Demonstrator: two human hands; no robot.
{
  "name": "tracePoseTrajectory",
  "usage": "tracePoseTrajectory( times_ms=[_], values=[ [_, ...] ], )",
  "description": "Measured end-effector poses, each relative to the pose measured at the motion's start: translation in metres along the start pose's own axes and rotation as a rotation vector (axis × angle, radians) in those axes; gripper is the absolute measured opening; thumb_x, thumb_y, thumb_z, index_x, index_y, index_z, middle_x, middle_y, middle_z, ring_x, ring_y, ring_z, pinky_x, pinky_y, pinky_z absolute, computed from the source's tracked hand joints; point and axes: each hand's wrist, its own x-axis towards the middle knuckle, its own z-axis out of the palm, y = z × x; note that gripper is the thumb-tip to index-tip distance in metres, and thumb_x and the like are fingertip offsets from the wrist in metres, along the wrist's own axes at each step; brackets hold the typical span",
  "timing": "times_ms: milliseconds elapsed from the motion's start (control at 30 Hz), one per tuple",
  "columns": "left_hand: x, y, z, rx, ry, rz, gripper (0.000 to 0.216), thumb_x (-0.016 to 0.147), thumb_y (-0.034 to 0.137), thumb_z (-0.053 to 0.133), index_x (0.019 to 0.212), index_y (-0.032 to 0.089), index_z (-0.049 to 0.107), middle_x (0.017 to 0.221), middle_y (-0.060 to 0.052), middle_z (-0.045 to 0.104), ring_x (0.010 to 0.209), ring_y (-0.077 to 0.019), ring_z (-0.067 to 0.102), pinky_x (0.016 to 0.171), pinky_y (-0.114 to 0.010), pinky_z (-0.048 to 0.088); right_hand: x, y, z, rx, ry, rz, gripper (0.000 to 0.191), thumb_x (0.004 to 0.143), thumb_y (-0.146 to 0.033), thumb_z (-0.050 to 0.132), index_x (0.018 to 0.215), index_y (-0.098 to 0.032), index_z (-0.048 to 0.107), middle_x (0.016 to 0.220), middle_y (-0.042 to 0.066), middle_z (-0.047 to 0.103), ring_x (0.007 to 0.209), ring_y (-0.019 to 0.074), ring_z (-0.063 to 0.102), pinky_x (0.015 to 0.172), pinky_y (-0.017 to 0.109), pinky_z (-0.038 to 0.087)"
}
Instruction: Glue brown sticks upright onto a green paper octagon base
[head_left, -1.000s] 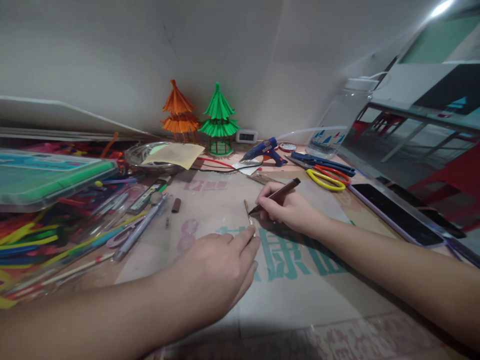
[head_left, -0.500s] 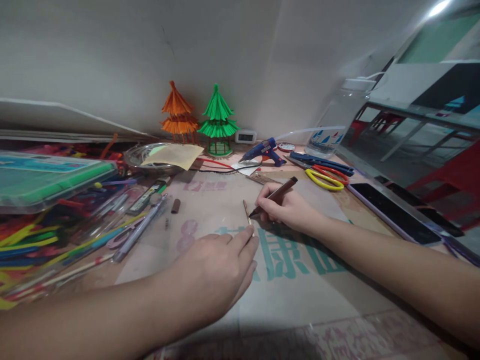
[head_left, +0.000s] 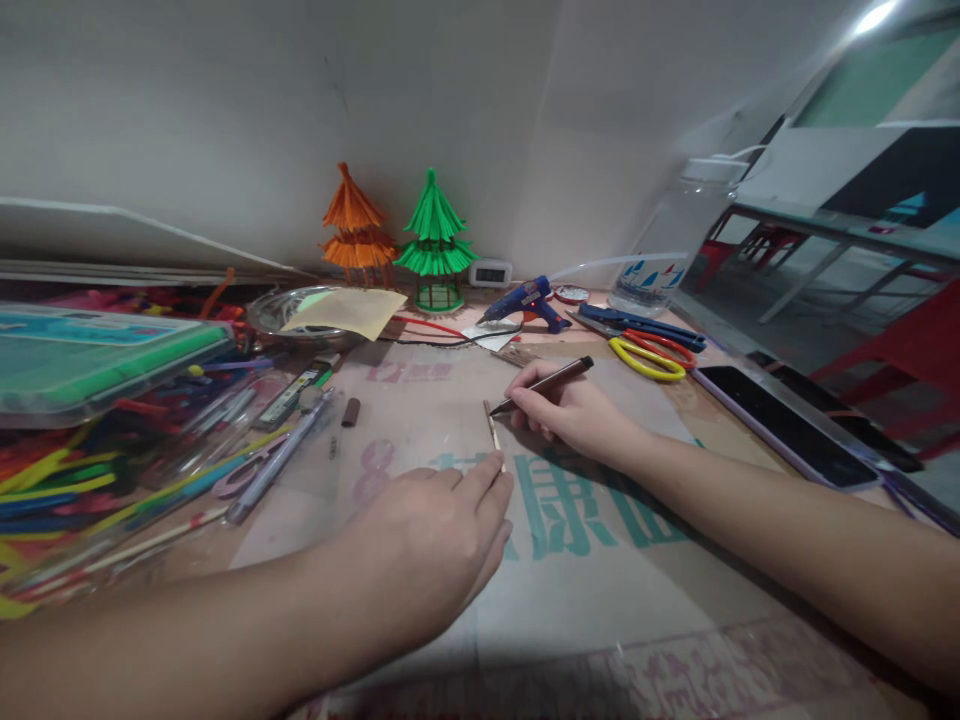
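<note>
My right hand [head_left: 574, 408] is closed around a brown marker pen [head_left: 541, 384], whose tip touches the far end of a thin wooden stick [head_left: 493, 434] lying on the printed cardboard sheet [head_left: 585, 560]. My left hand [head_left: 435, 540] rests on the cardboard with its fingers together, the fingertips pressing down the near end of the stick. The pen's brown cap [head_left: 350, 411] lies apart to the left.
An orange paper pagoda [head_left: 358, 232] and a green one [head_left: 436, 244] stand at the wall. A blue glue gun [head_left: 525, 302], yellow and red scissors [head_left: 651, 352], a phone [head_left: 776, 420] and a plastic jug [head_left: 675, 245] lie right. Pens and colored sticks [head_left: 112, 470] crowd the left.
The marker's tip has moved up along the stick toward its far end, and the pen now lies flatter. My left hand has stayed on the stick's near end.
</note>
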Motion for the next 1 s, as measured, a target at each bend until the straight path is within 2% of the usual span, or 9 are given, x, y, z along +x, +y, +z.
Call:
tracePoseTrajectory(
  times_ms=[200,400,700,1000],
  values=[
    [0.0015,0.0005,-0.0019,-0.01,0.008,-0.012,0.033,0.096,0.022,0.051,0.12,0.007,0.068,0.122,-0.017,0.073,0.08,-0.025,0.073,0.059,-0.036,0.056,-0.0015,-0.003,0.0001,0.013,-0.06,0.022,0.014,0.089,-0.03,0.059,0.083,-0.019,0.055,0.059,-0.002,0.063,0.044,0.0071,0.047,0.041,0.018,0.036],
    [0.0011,0.0007,-0.0012,0.0,0.016,-0.001,0.032,0.096,0.021,0.05,0.119,0.007,0.069,0.122,-0.017,0.073,0.08,-0.0271,0.073,0.057,-0.039,0.056,0.0004,0.0014,0.0006,0.0,-0.012,0.013,0.016,0.092,-0.036,0.058,0.09,-0.02,0.055,0.064,-0.003,0.064,0.043,0.0068,0.047,0.038,0.017,0.035],
    [-0.0007,0.0005,0.0009,0.006,0.0,-0.007,0.032,0.096,0.02,0.05,0.12,0.008,0.068,0.124,-0.017,0.072,0.084,-0.0265,0.073,0.06,-0.038,0.056,-0.0015,-0.0023,-0.0003,0.036,-0.055,0.027,0.016,0.09,-0.034,0.06,0.083,-0.02,0.054,0.058,-0.003,0.062,0.043,0.0072,0.046,0.039,0.018,0.034],
    [-0.0008,0.0007,0.0011,-0.005,-0.003,-0.019,0.03,0.096,0.021,0.053,0.119,0.009,0.068,0.124,-0.017,0.072,0.085,-0.0262,0.073,0.061,-0.037,0.055,-0.0002,-0.0023,0.0022,0.023,-0.007,0.003,0.016,0.09,-0.035,0.06,0.089,-0.02,0.055,0.064,-0.003,0.063,0.042,0.0066,0.046,0.037,0.018,0.033]
  ],
)
